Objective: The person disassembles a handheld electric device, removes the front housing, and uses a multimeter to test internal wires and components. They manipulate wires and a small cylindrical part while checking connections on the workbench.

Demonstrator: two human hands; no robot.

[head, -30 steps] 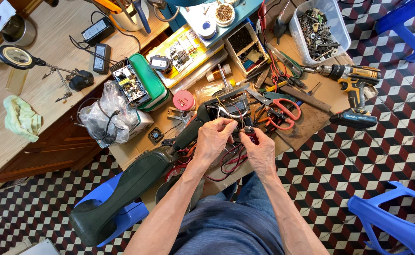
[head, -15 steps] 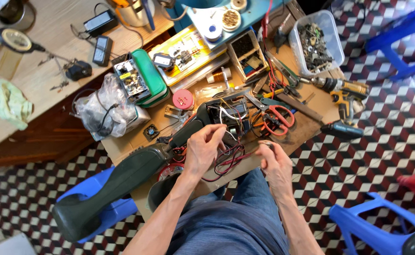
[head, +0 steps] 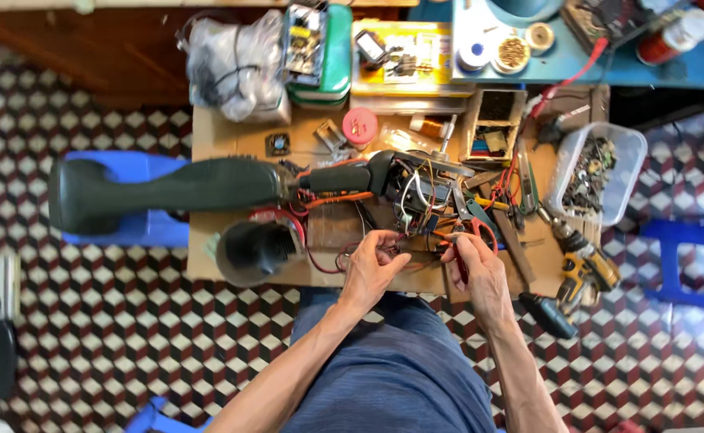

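A long, matte dark-green power tool body [head: 167, 188] lies across the cardboard-covered worktop [head: 207, 144], its long axis running left to right, the rounded butt overhanging the left edge and the opened end with tangled red, orange and white wires [head: 416, 196] pointing right. Near the front edge, the left hand [head: 372, 269] has its grip pinched on thin wire. Just right of it, the right hand [head: 476, 269] is closed around red-handled pliers [head: 468, 240], near a clear plastic tub [head: 628, 160] of metal bits.

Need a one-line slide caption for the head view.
Left hand pinches red wires while right hand grips a red-handled tool beside an opened dark-green power tool on a cluttered bench.
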